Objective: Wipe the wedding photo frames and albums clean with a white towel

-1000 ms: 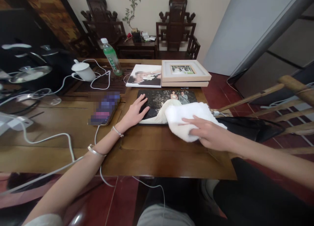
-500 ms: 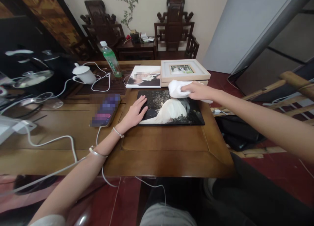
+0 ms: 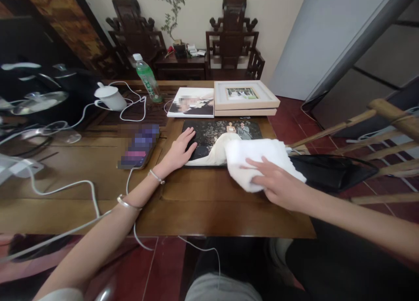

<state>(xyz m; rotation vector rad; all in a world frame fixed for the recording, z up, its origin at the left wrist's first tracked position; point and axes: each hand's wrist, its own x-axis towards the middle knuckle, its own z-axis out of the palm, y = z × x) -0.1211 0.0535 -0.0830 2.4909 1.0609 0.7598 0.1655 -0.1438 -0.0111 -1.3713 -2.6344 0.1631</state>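
A dark photo panel (image 3: 206,137) showing a couple and a long white dress lies flat on the wooden table. My left hand (image 3: 181,148) rests on its left edge with the fingers stretched out. A white cloth (image 3: 258,155) is in my right hand (image 3: 275,181), over the panel's lower right corner and the table in front. The cloth hides that corner. Just behind the panel are a white-edged photo print (image 3: 193,102) and a pale wooden picture frame (image 3: 245,96) that sits on another pale frame.
A phone (image 3: 139,146) with a cable lies left of the panel. Farther left are a green-labelled bottle (image 3: 147,78), a white lidded cup (image 3: 109,97), white cables and a dark pot (image 3: 42,107). A wooden chair (image 3: 389,118) and black bag (image 3: 324,172) are off the right edge.
My right hand has moved the white cloth from the panel's upper part toward me, past its lower right corner. The cloth looks more spread out. My left hand has stayed on the panel.
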